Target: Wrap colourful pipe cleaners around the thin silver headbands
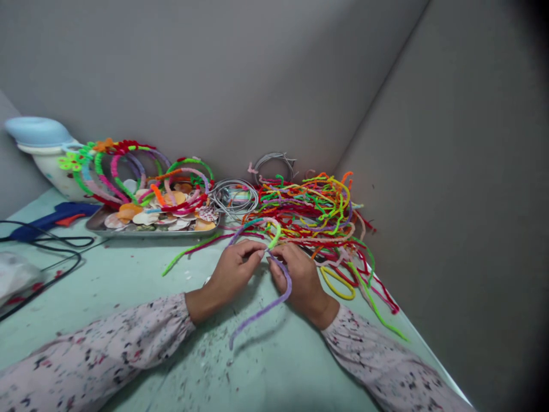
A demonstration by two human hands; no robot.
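Observation:
Between my hands is a wire ring wrapped in pipe cleaners (275, 229), with teal, pink, green and purple stretches showing on its far arc. My left hand (234, 269) pinches the ring near a join, thumb and fingertips pressed together. A purple pipe cleaner (261, 312) is gripped at its upper end by my right hand (302, 280), right beside the left fingertips. Its loose tail curves down over the right fingers and hangs towards the table. The exact spot where it meets the ring is partly hidden by my fingertips.
A heap of loose pipe cleaners (309, 206) lies at the back right. Bare wire rings (235, 197) sit beside a metal tray (158, 233) of round pieces and finished hoops (128, 150). A blue glue gun (47, 220), black cable (64, 269) and lidded container (51, 166) stand left.

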